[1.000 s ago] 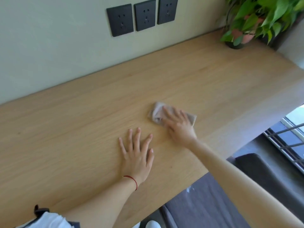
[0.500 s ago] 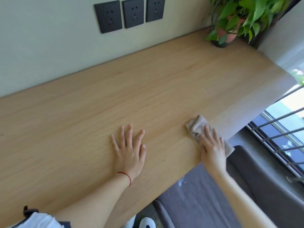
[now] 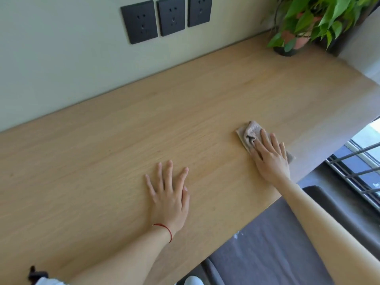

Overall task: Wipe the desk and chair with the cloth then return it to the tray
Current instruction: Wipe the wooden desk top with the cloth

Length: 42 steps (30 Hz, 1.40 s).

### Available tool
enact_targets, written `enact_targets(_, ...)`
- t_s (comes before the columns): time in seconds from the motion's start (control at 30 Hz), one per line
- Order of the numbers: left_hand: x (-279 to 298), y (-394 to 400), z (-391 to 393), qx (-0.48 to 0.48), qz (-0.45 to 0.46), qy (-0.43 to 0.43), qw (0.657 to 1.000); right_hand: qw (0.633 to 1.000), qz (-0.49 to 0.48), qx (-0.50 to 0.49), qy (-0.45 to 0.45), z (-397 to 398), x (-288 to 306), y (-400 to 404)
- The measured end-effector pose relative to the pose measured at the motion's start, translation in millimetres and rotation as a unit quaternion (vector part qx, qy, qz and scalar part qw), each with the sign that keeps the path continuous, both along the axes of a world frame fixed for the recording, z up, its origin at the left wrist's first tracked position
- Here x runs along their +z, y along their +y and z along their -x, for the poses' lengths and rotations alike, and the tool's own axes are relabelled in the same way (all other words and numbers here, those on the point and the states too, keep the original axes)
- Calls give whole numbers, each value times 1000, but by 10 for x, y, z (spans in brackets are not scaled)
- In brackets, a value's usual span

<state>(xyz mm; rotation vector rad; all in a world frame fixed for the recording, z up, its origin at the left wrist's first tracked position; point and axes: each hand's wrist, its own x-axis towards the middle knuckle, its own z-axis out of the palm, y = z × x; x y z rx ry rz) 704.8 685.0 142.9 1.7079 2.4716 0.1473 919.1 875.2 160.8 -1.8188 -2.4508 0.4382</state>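
1. Head view: the right hand (image 3: 271, 159) lies palm down with its fingers stretched out flat, pressing the cloth (image 3: 249, 134) against the desk (image 3: 102, 161); it grips nothing, only bears down on the fabric.
2. The cloth is a crumpled beige-grey rag, bunched ahead of the fingertips, with one corner showing past the hand toward the desk's near edge.
3. The left hand (image 3: 168, 194) rests flat on the bare wood, fingers spread wide, empty, well apart from the cloth; a red string (image 3: 164, 229) circles its wrist.
4. A grey chair (image 3: 267, 249) sits below the desk's near edge, under the right forearm.
5. At the desk's far right corner stands a potted plant (image 3: 304, 27).
6. Three dark wall sockets (image 3: 166, 18) hang on the wall above the desk.
7. A railing (image 3: 357, 171) shows at the right edge.
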Motion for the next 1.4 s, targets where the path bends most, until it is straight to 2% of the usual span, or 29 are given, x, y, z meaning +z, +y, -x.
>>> enact_targets(0.1, -14, 3, 3, 2, 3, 4, 1000, 999, -7, -29, -21, 403, -71, 442)
enact_targets(0.17, -9, -1, 0, -1, 6, 9, 1000, 1000, -25, 14, -7, 695, -78, 430)
enact_targets(0.27, -1, -10, 6, 2, 7, 0, 1000, 992, -35, 124, 16, 973, -88, -23)
enact_targets(0.37, 4, -15, -3, 4, 3, -7, 1000, 978, -50, 202, 25, 840, -91, -595)
enact_targets(0.47, 22, 2, -8, 5, 0, -10, 1000, 970, -53, 239, 5, 352, -77, -774)
enact_targets(0.53, 24, 2, -12, 4, 1, -9, 1000, 975, -63, 212, -6, -28, -45, -652)
enact_targets(0.63, 9, 3, -3, 1, 0, -9, 1000, 994, -62, 84, -8, -376, -43, -177)
enact_targets(0.73, -6, 8, 4, 1, -3, -5, 1000, 998, -39, -41, -11, -191, -50, 338)
enact_targets(0.8, -13, 2, -3, 1, -1, -7, 1000, 997, -33, -74, -1, 164, -31, 430)
enact_targets(0.87, -15, -1, -6, 6, 0, -14, 1000, 999, -33, -40, 14, 530, -48, 227)
enact_targets(0.97, -7, -4, -2, 23, 6, -19, 1000, 991, -49, 115, 39, 858, -95, -592)
enact_targets(1.03, 9, -3, -7, 31, 5, -16, 999, 976, -48, 206, 58, 736, -83, -1134)
enact_targets(1.1, 14, -12, -26, 31, 8, -17, 999, 968, -41, 242, 57, 389, -95, -1268)
enact_targets(1.17, 7, -3, -32, 37, 3, -20, 999, 979, -59, 192, 38, 63, -94, -977)
enact_targets(1.23, -2, 6, -20, 42, 8, -22, 999, 996, -49, 66, 26, -36, -65, -455)
enact_targets(1.3, -24, 14, 1, 51, 7, -20, 998, 998, -26, -54, 12, 179, -11, 69)
enact_targets(1.37, -41, -21, 7, 80, 8, -29, 996, 996, -10, -89, 13, 611, 2, 331)
enact_targets(1.4, -35, -34, 18, 105, 3, -34, 994, 998, -13, -58, 20, 872, -16, 351)
